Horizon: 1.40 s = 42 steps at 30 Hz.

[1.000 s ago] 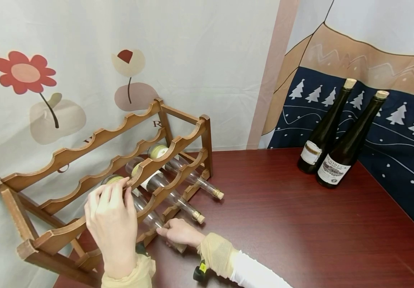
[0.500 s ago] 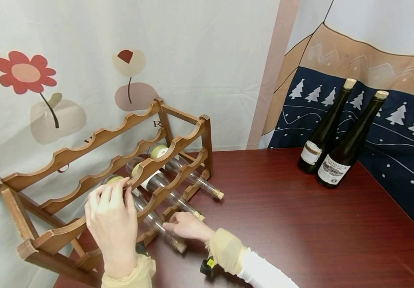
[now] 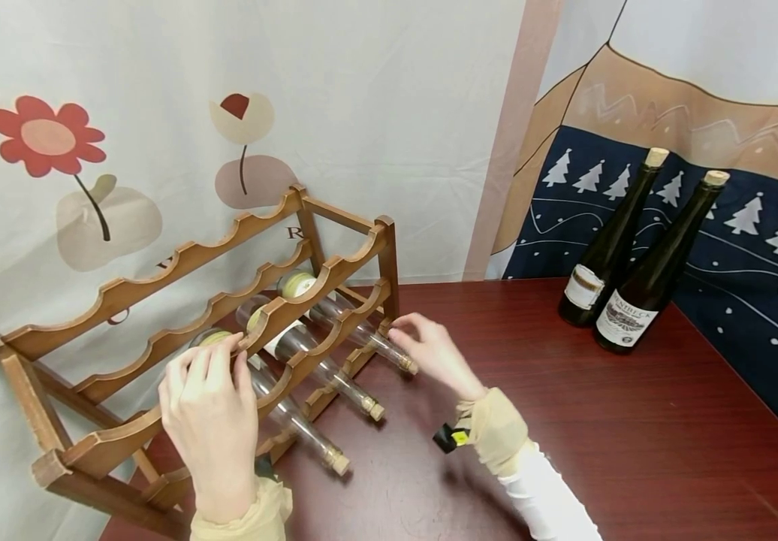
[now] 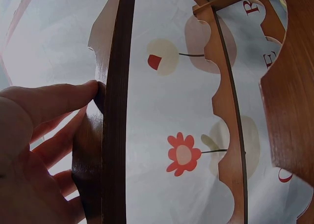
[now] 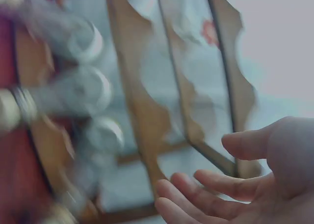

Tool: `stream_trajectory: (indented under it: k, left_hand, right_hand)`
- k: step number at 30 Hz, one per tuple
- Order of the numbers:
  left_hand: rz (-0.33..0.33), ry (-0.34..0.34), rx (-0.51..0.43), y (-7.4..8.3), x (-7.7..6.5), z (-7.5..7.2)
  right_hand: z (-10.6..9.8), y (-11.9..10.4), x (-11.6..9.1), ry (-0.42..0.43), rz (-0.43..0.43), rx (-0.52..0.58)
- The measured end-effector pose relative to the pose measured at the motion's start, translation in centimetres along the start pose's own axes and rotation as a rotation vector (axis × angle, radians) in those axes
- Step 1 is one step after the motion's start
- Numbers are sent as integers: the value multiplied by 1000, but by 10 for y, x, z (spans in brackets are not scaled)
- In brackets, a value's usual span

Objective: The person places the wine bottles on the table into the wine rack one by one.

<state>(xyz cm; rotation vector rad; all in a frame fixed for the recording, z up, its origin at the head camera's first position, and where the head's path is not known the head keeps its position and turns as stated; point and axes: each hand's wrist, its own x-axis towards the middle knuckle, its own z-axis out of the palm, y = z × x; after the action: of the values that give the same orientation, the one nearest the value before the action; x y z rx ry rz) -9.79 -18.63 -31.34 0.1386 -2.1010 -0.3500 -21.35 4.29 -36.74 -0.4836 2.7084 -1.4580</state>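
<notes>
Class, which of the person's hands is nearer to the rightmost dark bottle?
Right. The right hand is by the right end of the wooden rack, apart from the dark bottle; the left hand grips the top front rail, farther away.

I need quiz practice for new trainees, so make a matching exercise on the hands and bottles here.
1. Left hand
2. Right hand
3. Three clear bottles
4. Two dark bottles

A. Standing on the table
B. Gripping the upper front rail
C. Lying in the wooden rack, corked necks outward
D. Empty, near a bottle neck

Pairs: 1-B, 2-D, 3-C, 4-A
</notes>
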Motion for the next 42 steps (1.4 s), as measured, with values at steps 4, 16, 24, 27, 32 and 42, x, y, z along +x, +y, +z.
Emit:
stream_trajectory:
  k: [4, 16, 24, 27, 32, 42]
  left_hand:
    - [-2, -2, 4, 0, 0, -1]
    - [-2, -5, 4, -1, 0, -1]
    - [-5, -8, 9, -1, -1, 0]
    - [-2, -7, 7, -1, 0, 1]
    - [3, -5, 7, 0, 0, 1]
    - [-1, -13, 9, -1, -1, 0]
  right_hand:
    - [-36, 11, 2, 182, 6, 6]
    - [-137, 59, -1, 816, -50, -60]
    - [-208, 77, -8, 1156, -24, -142]
    - [-232, 84, -8, 1210, 51, -154]
    - [-261, 94, -4, 1216, 194, -143]
    - [-298, 102, 8, 1086, 319, 7]
